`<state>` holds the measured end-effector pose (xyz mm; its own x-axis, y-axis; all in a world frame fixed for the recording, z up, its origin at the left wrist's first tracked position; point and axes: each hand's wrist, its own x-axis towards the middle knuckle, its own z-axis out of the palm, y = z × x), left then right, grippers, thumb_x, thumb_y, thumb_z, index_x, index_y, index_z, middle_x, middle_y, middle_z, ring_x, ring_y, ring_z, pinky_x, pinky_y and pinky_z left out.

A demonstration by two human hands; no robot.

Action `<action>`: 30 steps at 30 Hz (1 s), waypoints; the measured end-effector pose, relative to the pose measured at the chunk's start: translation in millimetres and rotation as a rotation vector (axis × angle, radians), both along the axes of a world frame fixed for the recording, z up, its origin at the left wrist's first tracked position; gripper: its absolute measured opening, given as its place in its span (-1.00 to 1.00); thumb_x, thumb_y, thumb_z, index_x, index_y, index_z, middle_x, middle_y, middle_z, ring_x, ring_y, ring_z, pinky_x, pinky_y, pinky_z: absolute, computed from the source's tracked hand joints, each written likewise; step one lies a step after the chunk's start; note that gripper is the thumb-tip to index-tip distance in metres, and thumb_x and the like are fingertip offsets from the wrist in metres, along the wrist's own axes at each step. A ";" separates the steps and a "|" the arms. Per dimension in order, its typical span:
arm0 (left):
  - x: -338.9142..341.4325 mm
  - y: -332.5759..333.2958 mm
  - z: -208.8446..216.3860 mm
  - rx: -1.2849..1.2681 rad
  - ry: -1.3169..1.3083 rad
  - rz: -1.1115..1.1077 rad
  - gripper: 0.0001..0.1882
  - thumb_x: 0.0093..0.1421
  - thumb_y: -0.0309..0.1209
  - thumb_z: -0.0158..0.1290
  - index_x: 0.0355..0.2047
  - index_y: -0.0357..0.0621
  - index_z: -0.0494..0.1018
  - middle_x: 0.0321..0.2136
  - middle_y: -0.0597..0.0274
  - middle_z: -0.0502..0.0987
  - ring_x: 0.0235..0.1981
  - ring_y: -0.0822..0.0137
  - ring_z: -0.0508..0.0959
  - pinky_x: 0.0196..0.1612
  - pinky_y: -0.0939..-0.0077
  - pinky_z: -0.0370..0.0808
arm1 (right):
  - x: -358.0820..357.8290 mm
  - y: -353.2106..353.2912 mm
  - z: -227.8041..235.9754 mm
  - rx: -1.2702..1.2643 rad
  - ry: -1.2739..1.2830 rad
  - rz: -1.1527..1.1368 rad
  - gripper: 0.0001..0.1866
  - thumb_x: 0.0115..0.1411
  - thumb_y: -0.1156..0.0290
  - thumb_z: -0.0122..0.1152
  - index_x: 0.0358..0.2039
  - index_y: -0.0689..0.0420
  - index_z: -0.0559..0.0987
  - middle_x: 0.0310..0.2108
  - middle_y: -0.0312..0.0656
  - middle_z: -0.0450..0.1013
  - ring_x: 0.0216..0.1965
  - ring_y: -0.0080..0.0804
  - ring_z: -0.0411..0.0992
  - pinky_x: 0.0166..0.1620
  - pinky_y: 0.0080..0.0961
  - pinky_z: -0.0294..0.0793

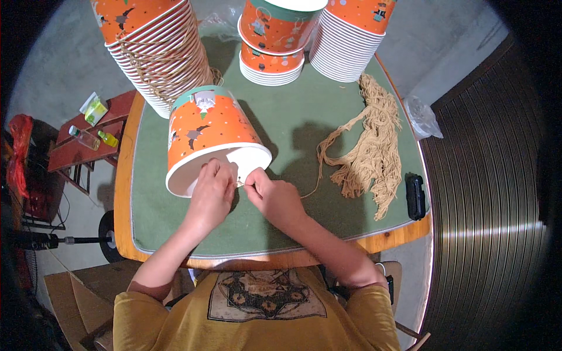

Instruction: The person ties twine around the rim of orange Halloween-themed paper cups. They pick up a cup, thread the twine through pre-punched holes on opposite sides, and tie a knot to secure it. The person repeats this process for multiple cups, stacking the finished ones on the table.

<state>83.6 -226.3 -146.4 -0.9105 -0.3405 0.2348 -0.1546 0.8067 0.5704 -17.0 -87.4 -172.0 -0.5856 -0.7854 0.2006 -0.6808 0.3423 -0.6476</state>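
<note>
An orange paper bucket with a green band at its base and a white rim lies tipped, its mouth toward me. My left hand reaches over the rim, fingers partly inside the mouth, pinched on a tan cord. Close by, at the right part of the rim, my right hand pinches the same cord, a short piece of which shows between the fingertips. From beside the right hand a thin strand runs across the green cloth to a loose bundle of tan cords. Inside the bucket, the fingertips are partly hidden.
Tall stacks of matching buckets stand at the back left, back middle and back right; cords drape over the left stack. A black case sits near the table's right edge. Bottles rest on a red bench at left.
</note>
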 end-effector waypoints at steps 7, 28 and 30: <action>-3.8 -5.9 -3.4 0.060 -0.018 -0.017 -0.83 0.02 -0.57 0.13 -0.45 -0.25 0.33 -0.37 0.05 0.35 -0.27 0.03 0.39 -0.18 0.22 0.35 | 3.2 4.4 0.3 0.029 0.103 0.068 -0.80 0.18 0.31 0.15 -0.31 0.14 0.39 -0.67 -0.05 0.46 -0.63 -0.07 0.49 -0.56 -0.12 0.43; -12.6 -12.0 -5.6 0.332 -0.092 0.054 -0.88 0.08 -0.57 0.09 -0.50 -0.26 0.34 -0.45 0.15 0.38 -0.37 0.30 0.41 -0.32 0.42 0.38 | 5.8 4.0 -1.6 -0.027 0.098 0.075 -0.83 0.08 0.35 0.20 -0.40 0.13 0.43 -0.71 -0.12 0.45 -0.67 -0.12 0.48 -0.58 -0.18 0.42; -6.9 -11.8 -9.0 0.234 0.015 0.002 -0.89 0.08 -0.56 0.10 -0.45 -0.27 0.36 -0.41 0.13 0.40 -0.33 0.25 0.41 -0.28 0.39 0.40 | 5.2 3.8 -1.6 -0.045 0.068 0.080 -0.84 0.08 0.35 0.20 -0.42 0.12 0.44 -0.71 -0.13 0.45 -0.67 -0.11 0.48 -0.58 -0.17 0.42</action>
